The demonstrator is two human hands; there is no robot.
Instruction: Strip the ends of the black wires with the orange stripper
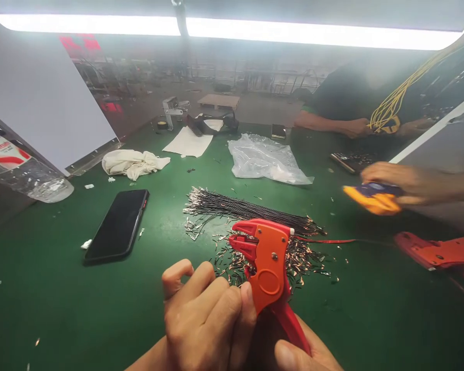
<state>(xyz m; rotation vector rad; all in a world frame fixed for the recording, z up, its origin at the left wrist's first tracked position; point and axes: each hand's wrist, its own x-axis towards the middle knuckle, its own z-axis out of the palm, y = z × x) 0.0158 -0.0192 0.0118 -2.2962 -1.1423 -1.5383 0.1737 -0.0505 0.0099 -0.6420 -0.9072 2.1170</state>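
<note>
A red and orange wire stripper stands upright in front of me, its jaws pointing left. My right hand is wrapped round its red handles at the bottom. Close against the tool's left side is my left hand, fingers curled and pressed together; whatever they hold is hidden. Behind the stripper lies a bundle of thin black wires with bare, shiny ends. Short wire scraps and cut insulation are heaped beneath and around the tool's head.
A black phone lies left, near a plastic bottle and white cloth. A clear plastic bag and white paper lie farther back. Another person's hand holds a yellow-blue tool at right, above a second red stripper.
</note>
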